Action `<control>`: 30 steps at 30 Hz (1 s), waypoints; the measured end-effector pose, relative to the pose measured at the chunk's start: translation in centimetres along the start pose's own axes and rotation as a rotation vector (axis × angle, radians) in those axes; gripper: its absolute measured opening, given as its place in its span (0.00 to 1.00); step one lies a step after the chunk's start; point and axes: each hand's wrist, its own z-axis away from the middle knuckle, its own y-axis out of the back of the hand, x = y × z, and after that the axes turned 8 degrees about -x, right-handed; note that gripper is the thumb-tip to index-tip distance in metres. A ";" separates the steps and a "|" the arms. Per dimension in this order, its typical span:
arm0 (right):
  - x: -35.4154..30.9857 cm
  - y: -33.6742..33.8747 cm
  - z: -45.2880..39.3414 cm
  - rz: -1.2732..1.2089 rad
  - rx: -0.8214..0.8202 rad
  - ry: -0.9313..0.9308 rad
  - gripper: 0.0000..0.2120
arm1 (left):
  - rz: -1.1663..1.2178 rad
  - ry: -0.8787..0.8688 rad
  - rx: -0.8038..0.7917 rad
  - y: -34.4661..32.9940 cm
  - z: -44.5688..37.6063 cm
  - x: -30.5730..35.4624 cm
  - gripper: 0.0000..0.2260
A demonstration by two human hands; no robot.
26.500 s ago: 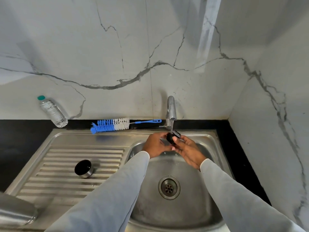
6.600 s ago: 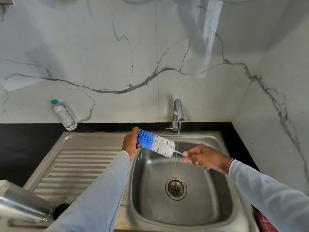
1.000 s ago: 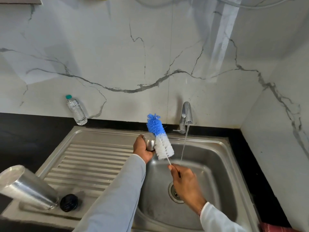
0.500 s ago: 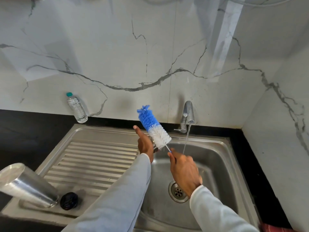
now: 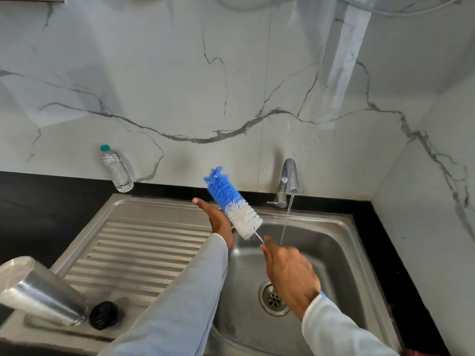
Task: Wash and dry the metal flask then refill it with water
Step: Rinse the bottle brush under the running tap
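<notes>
Left hand [image 5: 218, 222] opened flatter, cup perhaps hidden.

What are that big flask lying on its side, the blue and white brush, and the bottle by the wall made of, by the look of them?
The flask looks like brushed steel: silvery, with streaky highlights. The brush seems to have plastic bristles, blue then white, on a thin stem that could be wire. The bottle looks like clear ribbed plastic with a green cap.

the single head view looked forward and down, close over the sink [image 5: 334, 253], facing the wall [image 5: 180, 86].
</notes>
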 end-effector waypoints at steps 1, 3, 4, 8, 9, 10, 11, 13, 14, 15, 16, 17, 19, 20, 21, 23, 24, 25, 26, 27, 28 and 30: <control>0.2 -0.1 1.2 0.050 -0.036 0.017 0.18 | 0.038 -0.004 -0.013 0.4 -0.4 0.2 0.51; 0.7 -0.7 2.9 0.057 -0.079 0.032 0.18 | 0.105 -0.005 -0.041 0.9 -0.8 0.7 0.47; 1.0 -0.8 2.9 0.017 -0.069 0.025 0.18 | 0.126 0.004 -0.062 0.9 -0.8 0.7 0.47; 1.5 -0.9 -0.3 -0.263 0.005 0.091 0.11 | 0.157 0.075 -0.140 1.0 -0.7 0.0 0.46; 1.5 -0.8 -0.9 -0.316 0.017 0.111 0.13 | 0.155 0.080 -0.178 1.1 -1.0 -0.2 0.47; 1.4 -0.6 -1.2 -0.345 0.026 0.115 0.16 | 0.134 0.084 -0.205 1.1 -1.2 -0.1 0.48; 1.3 -0.3 -1.1 -0.384 0.027 0.113 0.17 | 0.118 0.077 -0.224 1.2 -1.2 0.1 0.48; 1.7 -0.2 -0.5 -0.448 0.043 0.115 0.14 | 0.131 0.060 -0.233 1.4 -1.6 0.6 0.43; 2.1 -0.2 -0.1 -0.472 0.050 0.114 0.15 | 0.130 0.060 -0.237 1.6 -1.8 0.9 0.38; 2.4 -0.3 0.2 -0.495 0.038 0.101 0.18 | 0.133 0.071 -0.252 1.7 -2.0 1.2 0.36; 2.7 -0.4 0.2 -0.517 0.021 0.084 0.20 | 0.095 0.089 -0.262 1.8 -1.9 1.3 0.36; 2.7 -0.2 -0.2 -0.544 0.017 0.055 0.21 | 0.051 0.111 -0.274 1.9 -2.1 1.1 0.38; 2.1 0.2 -1.4 -0.593 0.017 0.005 0.21 | -0.036 0.141 -0.275 1.8 -1.7 0.6 0.40; 1.8 0.3 -2.1 -0.606 0.010 -0.005 0.21 | -0.053 0.148 -0.267 1.8 -1.7 0.4 0.40; 1.5 0.5 -2.5 -0.607 0.001 -0.006 0.21 | -0.041 0.144 -0.258 1.8 -1.7 0.4 0.39; 1.3 0.7 -2.4 -0.613 -0.016 0.000 0.20 | -0.001 0.127 -0.273 1.9 -1.8 0.8 0.37; 1.5 0.7 -1.7 -0.609 -0.027 0.006 0.20 | 0.016 0.118 -0.279 2.0 -1.8 1.0 0.36; 1.9 0.5 -0.9 -0.601 -0.034 0.009 0.19 | 0.031 0.114 -0.270 2.3 -2.0 1.3 0.35; 2.3 0.3 0.2 -0.602 -0.039 0.004 0.17 | 0.043 0.123 -0.263 2.6 -2.1 1.4 0.34; 2.5 0.1 1.0 -0.617 -0.051 0.000 0.16 | 0.038 0.139 -0.267 2.8 -2.0 1.6 0.33; 2.5 -0.2 1.4 -0.630 -0.060 0.005 0.17 | 0.018 0.155 -0.291 3.0 -1.7 1.7 0.32; 2.1 -0.4 0.7 -0.619 -0.047 -0.004 0.18 | -0.019 0.202 -0.371 3.0 -1.2 1.4 0.29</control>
